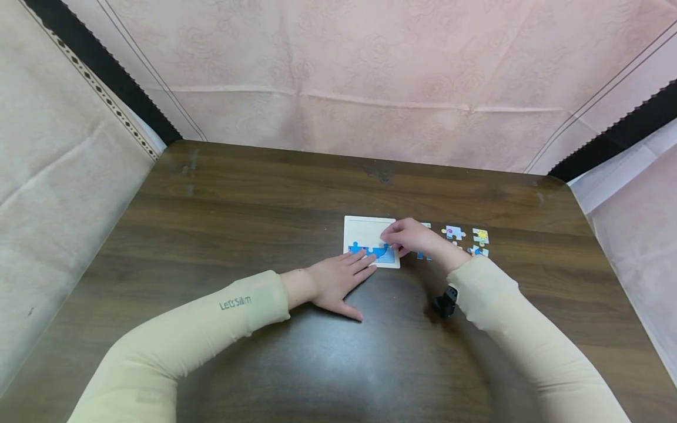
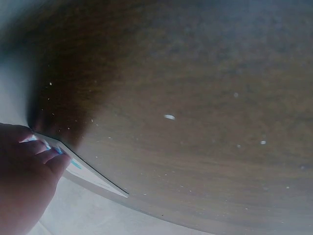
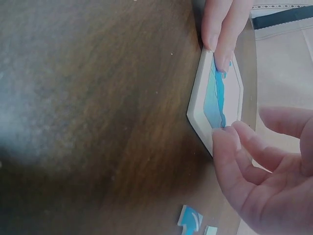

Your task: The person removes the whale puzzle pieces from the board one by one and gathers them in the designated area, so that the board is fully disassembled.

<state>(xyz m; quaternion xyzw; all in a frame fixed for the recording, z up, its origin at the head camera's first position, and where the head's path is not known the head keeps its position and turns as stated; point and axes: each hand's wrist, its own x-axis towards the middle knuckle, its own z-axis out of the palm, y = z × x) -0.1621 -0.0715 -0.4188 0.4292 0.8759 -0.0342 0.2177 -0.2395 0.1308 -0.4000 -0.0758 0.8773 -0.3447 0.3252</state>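
Observation:
A square white puzzle board lies on the table, its near part filled with blue puzzle pieces. My left hand lies flat with fingers spread, the fingertips resting on the board's near left edge and over some blue pieces. At the board's right side my right hand has its thumb and index finger brought together, pinching the end of a blue puzzle piece at the row's right end. Its other fingers stand apart above the board. The fingertips hide most of that piece.
Loose puzzle pieces lie right of the board, among them a pale one and a yellow one; others are partly hidden under my right forearm. The brown wooden table ends at a pale cloth behind.

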